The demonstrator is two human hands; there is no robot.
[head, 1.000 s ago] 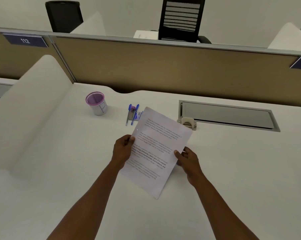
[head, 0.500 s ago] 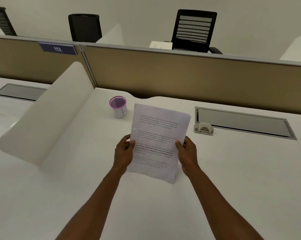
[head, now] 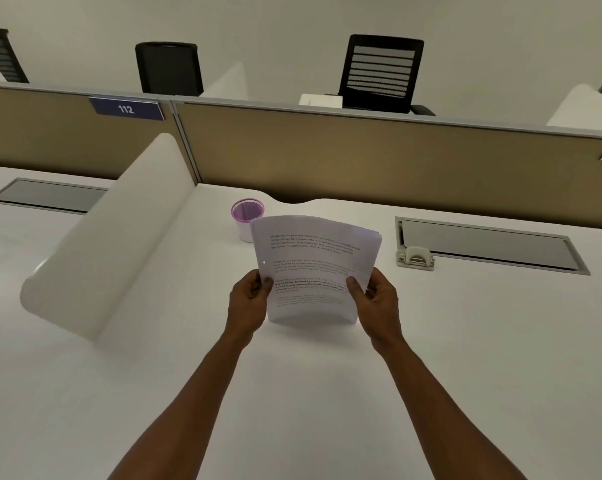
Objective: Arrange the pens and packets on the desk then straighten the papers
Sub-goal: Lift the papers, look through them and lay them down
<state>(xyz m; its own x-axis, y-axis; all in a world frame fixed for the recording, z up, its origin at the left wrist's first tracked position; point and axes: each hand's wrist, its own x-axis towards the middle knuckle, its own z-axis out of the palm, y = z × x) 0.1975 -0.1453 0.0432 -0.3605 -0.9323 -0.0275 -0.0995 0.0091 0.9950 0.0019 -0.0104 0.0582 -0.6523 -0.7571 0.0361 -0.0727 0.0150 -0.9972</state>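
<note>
A stack of printed papers stands upright on its bottom edge on the white desk, bowed slightly, with its top sheets fanned apart. My left hand grips the stack's left edge, thumb on the front page. My right hand grips the right edge the same way. A purple-rimmed white cup stands just behind the papers, partly covered by them. The pens and packets are hidden behind the stack.
A curved white divider slopes along the left. A tan partition closes the back. A grey cable hatch with a small white clip lies to the right. Office chairs stand beyond the partition.
The stack went from tilted and lying toward the desk to upright on its bottom edge between both hands. The view swung left, and the pens are now covered by the papers.
</note>
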